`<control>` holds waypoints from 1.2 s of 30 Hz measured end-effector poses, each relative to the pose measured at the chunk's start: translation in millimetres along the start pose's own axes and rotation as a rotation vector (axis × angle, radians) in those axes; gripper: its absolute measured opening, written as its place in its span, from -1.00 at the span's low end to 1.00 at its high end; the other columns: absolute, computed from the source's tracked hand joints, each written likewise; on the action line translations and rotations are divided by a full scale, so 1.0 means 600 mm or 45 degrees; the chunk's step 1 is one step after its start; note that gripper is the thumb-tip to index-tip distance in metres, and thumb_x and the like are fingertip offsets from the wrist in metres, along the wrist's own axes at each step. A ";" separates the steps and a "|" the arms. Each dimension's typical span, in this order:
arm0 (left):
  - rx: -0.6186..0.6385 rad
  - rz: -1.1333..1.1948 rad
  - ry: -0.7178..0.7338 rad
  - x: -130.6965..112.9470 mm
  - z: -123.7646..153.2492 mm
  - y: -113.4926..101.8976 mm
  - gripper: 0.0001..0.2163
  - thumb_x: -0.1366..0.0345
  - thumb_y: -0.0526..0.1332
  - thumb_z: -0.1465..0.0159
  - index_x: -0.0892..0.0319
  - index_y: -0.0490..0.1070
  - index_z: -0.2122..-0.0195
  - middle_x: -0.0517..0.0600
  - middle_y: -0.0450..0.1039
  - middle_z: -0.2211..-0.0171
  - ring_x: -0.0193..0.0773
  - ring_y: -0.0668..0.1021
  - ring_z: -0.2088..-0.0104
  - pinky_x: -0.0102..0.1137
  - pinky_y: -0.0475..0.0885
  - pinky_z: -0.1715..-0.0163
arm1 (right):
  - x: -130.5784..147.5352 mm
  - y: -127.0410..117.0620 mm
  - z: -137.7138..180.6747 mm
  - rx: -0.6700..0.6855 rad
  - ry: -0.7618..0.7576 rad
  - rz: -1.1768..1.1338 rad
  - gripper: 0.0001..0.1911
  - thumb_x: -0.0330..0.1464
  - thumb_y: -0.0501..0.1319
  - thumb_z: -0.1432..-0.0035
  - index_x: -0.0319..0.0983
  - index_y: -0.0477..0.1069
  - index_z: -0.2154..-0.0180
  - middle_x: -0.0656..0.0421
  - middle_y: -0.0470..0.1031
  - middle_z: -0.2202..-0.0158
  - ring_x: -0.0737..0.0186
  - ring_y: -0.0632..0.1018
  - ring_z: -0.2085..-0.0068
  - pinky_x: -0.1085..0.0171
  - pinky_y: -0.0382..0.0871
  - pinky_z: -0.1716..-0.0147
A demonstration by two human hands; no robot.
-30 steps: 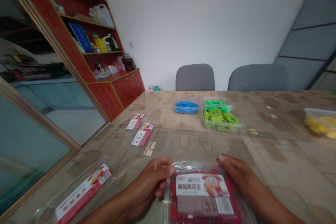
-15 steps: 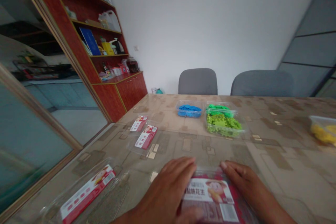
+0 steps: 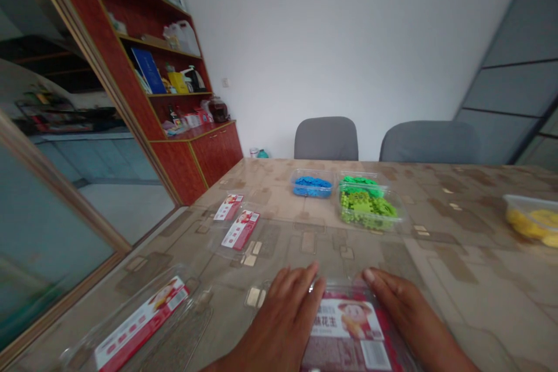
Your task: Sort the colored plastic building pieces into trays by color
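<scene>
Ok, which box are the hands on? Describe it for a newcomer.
On the patterned table, look at the near edge. The clear box lies there, left hand flat on top, right hand along its side. Unlike the empty clear boxes to its left, it is full of red pieces.

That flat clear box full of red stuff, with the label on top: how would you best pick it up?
Probably by its two side edges, coming in from left and right. The clear box lies flat and wide on the table, and its smooth lid offers nothing to pinch. The left hand lies flat on the lid; the right hand lies along the right edge.
</scene>
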State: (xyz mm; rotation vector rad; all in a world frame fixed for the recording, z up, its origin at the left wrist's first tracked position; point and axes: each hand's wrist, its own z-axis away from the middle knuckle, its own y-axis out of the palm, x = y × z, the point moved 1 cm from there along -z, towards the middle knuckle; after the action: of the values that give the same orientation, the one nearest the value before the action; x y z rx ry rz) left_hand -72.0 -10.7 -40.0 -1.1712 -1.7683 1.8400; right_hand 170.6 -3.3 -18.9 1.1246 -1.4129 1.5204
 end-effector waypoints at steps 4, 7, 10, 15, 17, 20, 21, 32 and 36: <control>-0.038 -0.050 0.043 0.000 0.000 -0.003 -0.20 -0.11 0.12 -0.34 0.17 -0.22 -0.43 0.28 -0.27 -0.42 0.24 0.01 -0.38 0.21 -0.09 -0.29 | 0.005 -0.016 0.001 -0.049 -0.198 0.245 -0.44 0.00 -0.05 -0.35 -0.22 0.49 0.40 0.07 0.60 0.38 0.05 0.60 0.31 0.17 0.51 0.28; -0.103 -0.103 0.091 -0.001 0.000 -0.002 -0.29 0.02 0.14 -0.38 0.21 -0.12 -0.42 0.32 -0.25 -0.40 0.26 0.00 -0.37 0.20 -0.04 -0.28 | -0.001 -0.025 0.008 -0.101 -0.585 0.619 -0.58 -0.11 0.04 -0.35 -0.18 0.53 0.02 -0.01 0.60 0.03 -0.05 0.57 -0.02 0.03 0.48 0.00; -0.077 -0.175 0.108 -0.008 0.001 -0.003 -0.46 0.24 0.11 -0.43 0.23 0.02 -0.38 0.32 -0.12 -0.38 0.23 0.05 -0.36 0.12 0.06 -0.28 | -0.020 -0.021 0.020 -0.018 -1.001 0.928 -0.47 -0.18 0.18 -0.28 -0.07 0.30 -0.25 0.03 0.45 -0.18 -0.08 0.50 -0.14 0.03 0.47 -0.04; -0.006 -0.245 0.045 -0.017 0.005 -0.004 -0.45 0.34 0.15 -0.40 0.21 0.04 -0.38 0.34 -0.07 -0.37 0.28 0.14 -0.32 0.12 0.17 -0.22 | -0.032 -0.007 0.038 0.097 -1.221 1.270 -0.42 -0.33 0.15 -0.31 -0.13 0.16 -0.33 -0.05 0.37 -0.23 -0.05 0.46 -0.18 0.07 0.44 -0.08; -0.015 -0.250 0.028 -0.016 0.008 0.000 -0.41 0.33 0.14 -0.41 0.15 -0.06 -0.42 0.32 -0.09 -0.37 0.28 0.16 -0.32 0.13 0.21 -0.20 | -0.026 -0.005 0.042 0.062 -1.250 1.330 -0.42 -0.32 0.17 -0.30 -0.16 0.18 -0.32 -0.08 0.39 -0.21 -0.08 0.47 -0.17 0.05 0.46 -0.06; -0.053 -0.277 0.037 -0.014 0.013 0.010 -0.35 0.29 0.13 -0.43 0.11 -0.20 -0.44 0.31 -0.09 -0.38 0.29 0.15 -0.32 0.13 0.22 -0.19 | -0.019 -0.004 0.043 0.053 -1.220 1.342 -0.38 -0.33 0.21 -0.28 -0.13 0.14 -0.33 -0.07 0.40 -0.21 -0.09 0.49 -0.16 0.02 0.47 -0.04; -0.066 -0.285 0.043 -0.013 0.013 0.013 -0.34 0.28 0.14 -0.43 0.11 -0.22 -0.44 0.32 -0.09 -0.37 0.30 0.15 -0.32 0.14 0.22 -0.19 | -0.018 -0.003 0.043 0.057 -1.208 1.332 -0.35 -0.34 0.22 -0.27 -0.11 0.12 -0.34 -0.06 0.39 -0.21 -0.09 0.49 -0.15 0.01 0.47 -0.05; -0.131 -0.355 0.092 0.025 0.016 0.020 -0.31 0.25 0.18 -0.41 -0.05 -0.24 -0.44 0.26 -0.04 -0.37 0.20 0.17 -0.33 0.06 0.23 -0.21 | -0.064 -0.016 0.021 0.041 -1.236 1.303 -0.31 -0.20 0.25 -0.25 0.03 0.09 -0.34 -0.02 0.32 -0.26 -0.14 0.46 -0.18 0.04 0.53 0.03; -0.232 -0.339 0.005 0.028 0.030 0.012 -0.22 0.25 0.25 -0.37 -0.19 -0.29 -0.42 0.19 -0.03 -0.38 0.18 0.23 -0.30 -0.03 0.30 -0.19 | -0.079 -0.022 0.026 0.049 -1.080 1.273 -0.29 -0.19 0.32 -0.18 0.11 0.15 -0.31 0.03 0.30 -0.28 -0.20 0.47 -0.15 0.04 0.57 0.10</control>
State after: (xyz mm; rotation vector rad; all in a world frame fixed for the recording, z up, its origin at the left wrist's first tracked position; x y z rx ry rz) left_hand -93.4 -11.7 -54.4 -0.9437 -2.0140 1.5501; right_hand 199.6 -15.7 -59.7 1.2078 -2.8353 1.7564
